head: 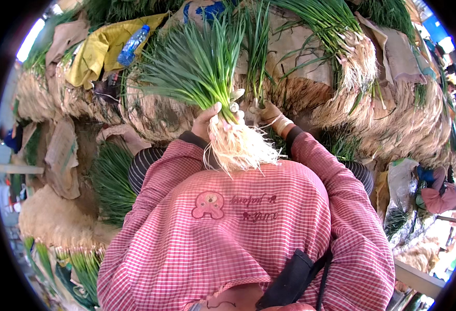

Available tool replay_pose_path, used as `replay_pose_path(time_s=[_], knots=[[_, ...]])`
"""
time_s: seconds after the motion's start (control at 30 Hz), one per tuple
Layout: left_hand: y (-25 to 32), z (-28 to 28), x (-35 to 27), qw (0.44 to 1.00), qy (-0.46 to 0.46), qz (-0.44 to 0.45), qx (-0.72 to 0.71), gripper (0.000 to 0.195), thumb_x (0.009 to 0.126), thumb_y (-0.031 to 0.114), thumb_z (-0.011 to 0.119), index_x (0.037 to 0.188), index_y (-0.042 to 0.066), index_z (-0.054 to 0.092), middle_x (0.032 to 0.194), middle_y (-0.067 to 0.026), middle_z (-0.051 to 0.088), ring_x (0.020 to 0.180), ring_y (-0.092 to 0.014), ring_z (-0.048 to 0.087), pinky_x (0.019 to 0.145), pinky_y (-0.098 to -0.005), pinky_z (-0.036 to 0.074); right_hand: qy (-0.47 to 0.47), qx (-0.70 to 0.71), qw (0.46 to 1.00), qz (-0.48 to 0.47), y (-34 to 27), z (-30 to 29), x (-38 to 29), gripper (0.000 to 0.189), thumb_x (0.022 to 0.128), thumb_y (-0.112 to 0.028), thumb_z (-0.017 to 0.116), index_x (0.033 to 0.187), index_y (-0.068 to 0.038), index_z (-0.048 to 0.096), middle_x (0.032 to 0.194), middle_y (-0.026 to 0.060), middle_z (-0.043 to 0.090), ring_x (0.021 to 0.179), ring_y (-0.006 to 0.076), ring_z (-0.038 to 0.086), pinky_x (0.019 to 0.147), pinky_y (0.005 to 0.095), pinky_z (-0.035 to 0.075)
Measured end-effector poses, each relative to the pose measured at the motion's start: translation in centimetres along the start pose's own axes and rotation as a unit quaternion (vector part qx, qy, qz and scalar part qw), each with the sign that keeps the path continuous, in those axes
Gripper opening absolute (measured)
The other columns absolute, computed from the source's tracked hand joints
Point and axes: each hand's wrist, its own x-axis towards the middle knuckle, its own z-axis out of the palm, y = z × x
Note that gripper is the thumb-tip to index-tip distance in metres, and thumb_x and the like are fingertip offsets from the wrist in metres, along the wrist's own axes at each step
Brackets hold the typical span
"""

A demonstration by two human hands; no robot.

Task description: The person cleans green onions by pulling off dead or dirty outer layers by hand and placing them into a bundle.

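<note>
My left hand is closed around a thick bunch of young alliums, green garlic or spring onions. Its green leaves fan up and away from me, and its long pale roots hang towards my apron front. Just to the right, my right hand grips a few thinner allium stalks near their bulb ends. Pale bands wrap the right wrist. Some fingers of both hands are hidden behind stalks and roots.
A large pile of rooted alliums spans the front, partly under sacking. A loose bunch lies atop it at right. A plastic bottle rests on yellow cloth. More greens lie left; a person sits far right.
</note>
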Motion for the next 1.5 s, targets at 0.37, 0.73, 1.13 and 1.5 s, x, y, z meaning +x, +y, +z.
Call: replay_pose_path(time_s=[0.37, 0.73, 1.13, 1.5], knots=[[2.7, 0.4, -0.1, 0.996, -0.003, 0.085, -0.039, 0.032, 0.08, 0.017, 0.067, 0.106, 0.009, 0.05, 0.093, -0.0067, 0.056, 0.097, -0.025, 0.056, 0.083, -0.0401, 0.049, 0.075, 0.453, 0.871, -0.175, -16.2, -16.3, -8.3, 0.024, 0.096, -0.019, 0.05, 0.105, -0.001, 0.064, 0.084, 0.0067, 0.066, 0.069, 0.0137, 0.061, 0.065, 0.0252, 0.05], [0.4, 0.8, 0.8, 0.994, 0.101, 0.034, -0.018, 0.047, 0.083, 0.016, 0.057, 0.126, 0.002, 0.044, 0.133, -0.0252, 0.047, 0.117, -0.038, 0.052, 0.1, -0.05, 0.044, -0.016, -0.105, 0.954, -0.282, -12.9, -3.6, -12.8, 0.024, 0.095, -0.026, 0.051, 0.106, -0.006, 0.06, 0.105, 0.0148, 0.065, 0.079, 0.0278, 0.065, 0.076, 0.0358, 0.053], [-0.2, 0.8, 0.4, 0.972, 0.207, -0.026, 0.107, 0.034, 0.085, 0.024, 0.057, 0.104, -0.005, 0.055, 0.069, -0.0214, 0.064, 0.062, -0.032, 0.064, 0.071, -0.0384, 0.056, -0.045, 0.385, 0.92, -0.053, -14.5, -2.6, -6.7, 0.035, 0.091, -0.031, 0.059, 0.105, 0.001, 0.061, 0.095, 0.0067, 0.062, 0.085, 0.016, 0.057, 0.076, 0.0304, 0.046], [0.3, -0.6, 0.0, 0.968, 0.234, -0.04, 0.087, 0.031, 0.085, 0.023, 0.059, 0.102, -0.004, 0.058, 0.074, -0.0143, 0.064, 0.068, -0.026, 0.064, 0.071, -0.0389, 0.056, 0.007, 0.69, 0.721, 0.056, -15.8, -0.5, -7.5, 0.012, 0.094, -0.015, 0.042, 0.095, -0.007, 0.052, 0.075, 0.0039, 0.051, 0.062, 0.0166, 0.049, 0.055, 0.0289, 0.044]])
